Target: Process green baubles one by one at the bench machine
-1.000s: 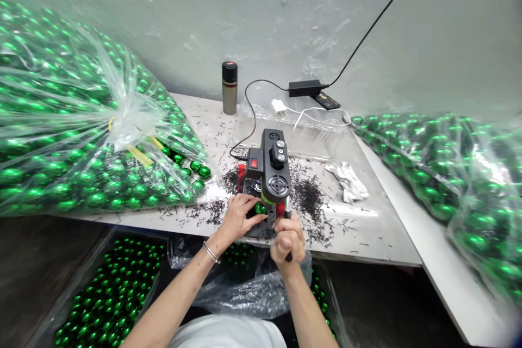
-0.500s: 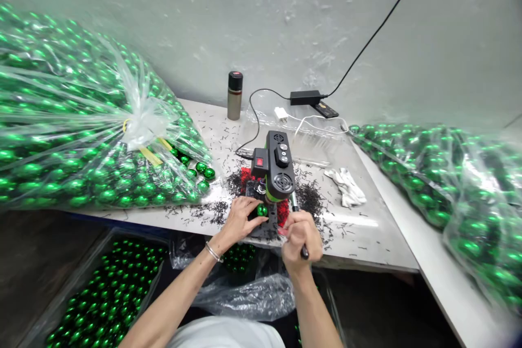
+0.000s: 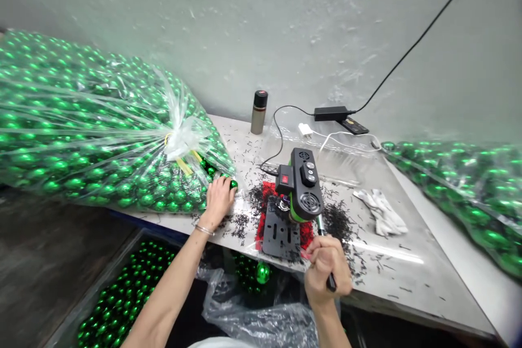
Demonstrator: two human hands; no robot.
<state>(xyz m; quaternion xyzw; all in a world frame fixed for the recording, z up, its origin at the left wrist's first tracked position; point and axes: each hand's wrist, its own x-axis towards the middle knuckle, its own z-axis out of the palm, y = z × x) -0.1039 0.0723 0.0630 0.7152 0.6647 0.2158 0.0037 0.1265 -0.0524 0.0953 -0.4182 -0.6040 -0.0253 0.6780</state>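
Observation:
My left hand (image 3: 220, 199) is at the mouth of the big bag on the left. Its fingers are curled, with a shiny green bauble (image 3: 234, 184) between thumb and forefinger. My right hand (image 3: 327, 267) is wrapped around the black-tipped lever (image 3: 320, 225) of a small black and green press machine (image 3: 305, 185). The machine's slotted metal base plate (image 3: 281, 232) lies on red material (image 3: 260, 227) and carries no bauble. Below the table's front edge, another green bauble (image 3: 263, 272) shows above a plastic-lined container.
A large clear bag of green baubles (image 3: 101, 136) fills the left side; another bag (image 3: 460, 190) lies right. Black scraps (image 3: 336, 221) litter the table around the machine. White gloves (image 3: 381, 211), a bottle (image 3: 259, 112), a power adapter (image 3: 331, 113) and cables are behind. A bauble-filled bin (image 3: 126, 293) stands below left.
My left hand has moved from the machine's base to the baubles by the bag. The bauble on the base is gone from there. My right hand still grips the lever; the view has shifted left.

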